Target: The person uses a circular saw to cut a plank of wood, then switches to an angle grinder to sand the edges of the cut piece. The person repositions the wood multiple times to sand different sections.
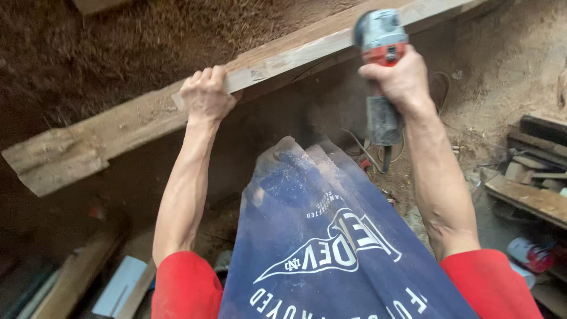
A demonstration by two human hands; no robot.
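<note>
A long rough wooden plank [118, 127] runs slantwise from the lower left to the upper right. My left hand [205, 94] grips its near edge around the middle, fingers curled over the top. My right hand [398, 77] is closed around a red and grey power tool [381, 41], an angle grinder, whose head sits against the plank's edge at the upper right. The tool's grey body and cord [381, 127] hang below my right hand. A dusty blue apron [319, 236] with white print hangs in front of me between my arms.
Sawdust covers the ground [118, 47] behind the plank and at the right. Stacked wood offcuts [534, 177] lie at the right edge. More boards [77, 274] and a pale flat piece [121, 286] lie at the lower left. A red and white object [531, 254] sits at the lower right.
</note>
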